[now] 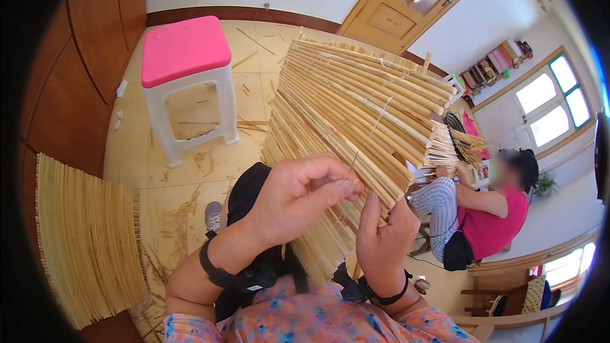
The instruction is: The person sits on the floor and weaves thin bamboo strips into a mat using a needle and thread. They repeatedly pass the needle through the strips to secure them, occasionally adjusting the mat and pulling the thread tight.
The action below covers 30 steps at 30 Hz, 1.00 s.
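A large mat of straw-coloured reed stalks [337, 105] slopes across my lap, its stalks tied with several rows of thin thread. My left hand [305, 194] is closed at the mat's near part, its thumb and forefinger pinching a thin needle [354, 161] that points upward. Close beside it, my right hand [386, 232] grips the ends of the nearest stalks, thumb on top and the other fingers partly hidden beneath. Fine thread shows faintly below the left fingertips.
A pink-topped white stool [185, 51] stands at the far left. Another reed mat [89, 241] leans by the wooden cabinet [76, 82]. Reed scraps litter the tiled floor [181, 197]. On the right a person in a pink top [486, 222] sits near bundled stalks [470, 146].
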{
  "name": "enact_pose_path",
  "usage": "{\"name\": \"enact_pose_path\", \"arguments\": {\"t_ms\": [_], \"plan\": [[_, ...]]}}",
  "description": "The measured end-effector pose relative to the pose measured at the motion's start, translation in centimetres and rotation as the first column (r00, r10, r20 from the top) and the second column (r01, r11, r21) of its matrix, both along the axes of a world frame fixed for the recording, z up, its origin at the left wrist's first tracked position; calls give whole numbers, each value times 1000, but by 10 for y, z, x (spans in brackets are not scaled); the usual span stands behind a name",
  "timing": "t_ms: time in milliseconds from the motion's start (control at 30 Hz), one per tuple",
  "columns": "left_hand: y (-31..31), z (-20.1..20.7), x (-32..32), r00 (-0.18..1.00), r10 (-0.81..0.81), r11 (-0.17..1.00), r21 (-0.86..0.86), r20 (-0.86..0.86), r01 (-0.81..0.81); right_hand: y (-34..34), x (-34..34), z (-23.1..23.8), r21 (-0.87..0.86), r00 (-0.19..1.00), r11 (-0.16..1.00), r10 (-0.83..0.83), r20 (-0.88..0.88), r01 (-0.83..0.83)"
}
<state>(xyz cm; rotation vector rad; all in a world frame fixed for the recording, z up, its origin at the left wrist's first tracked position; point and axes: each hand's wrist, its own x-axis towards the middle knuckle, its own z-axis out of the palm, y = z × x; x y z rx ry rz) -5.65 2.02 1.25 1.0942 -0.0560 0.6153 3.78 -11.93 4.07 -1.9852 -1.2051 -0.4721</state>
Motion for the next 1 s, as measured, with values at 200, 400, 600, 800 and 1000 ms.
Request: {"name": "enact_pose_path", "arguments": {"t_ms": [200,400,600,800,1000], "plan": [[9,-13,11,997,-77,992,-96,-1,77,1,8,-8,-6,997,998,-56,-49,56],[12,-9,6,989,-137,991,-9,-60,136,3,10,-5,-19,989,999,-40,-144,38],[15,-9,9,983,-153,988,-49,-102,149,3,13,-7,-19,997,998,-57,-56,56],[24,-9,7,981,147,947,304,-126,-103,-1,16,-9,-30,997,997,-70,-31,69],[23,-2,-3,899,434,638,686,53,-349,-4,20,-13,-9,997,997,-72,-24,71]]}}
